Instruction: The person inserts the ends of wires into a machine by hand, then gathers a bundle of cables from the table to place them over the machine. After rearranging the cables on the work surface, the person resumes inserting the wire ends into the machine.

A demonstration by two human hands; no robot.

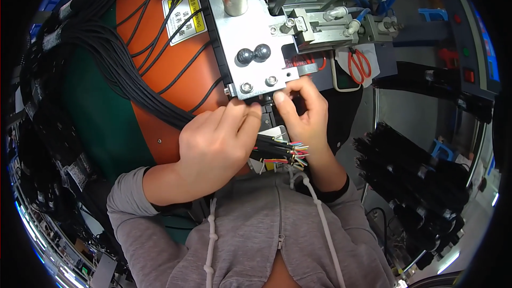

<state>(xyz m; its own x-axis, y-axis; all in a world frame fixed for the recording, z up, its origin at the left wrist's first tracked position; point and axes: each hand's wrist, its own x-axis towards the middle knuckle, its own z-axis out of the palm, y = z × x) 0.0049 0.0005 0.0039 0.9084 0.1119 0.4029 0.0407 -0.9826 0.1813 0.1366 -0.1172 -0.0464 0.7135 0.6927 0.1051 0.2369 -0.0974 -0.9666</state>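
Cable bundle [274, 152] sits dead centre, just under the metal plate [256, 48] of the press fixture, between both hands. Black sheathed leads, stripped at the right end into thin coloured cores that fan out loose.

Left hand [216, 146]: clenched around the black sheathed part, thumb up against the plate's lower edge. Right hand [304, 112]: fingertips pinched together at the slot below the plate, holding what looks like one core or a small terminal; too small to tell which.

Handling, my read: light, floppy, no stiffness in the cores. Thin strands will kink or pull out if tugged. Take hold of it on the sheath close to the strip point for control; guide individual cores by pinching near the tip, not mid-length.

Around it: orange panel [176, 80] to the left carrying a yellow warning label [185, 15], and a thick run of black cables [106, 58] sweeping in from the far left. Red-handled scissors [359, 65] lie to the right, well apart. More black cable stock [421, 181] hangs on a rack at right.
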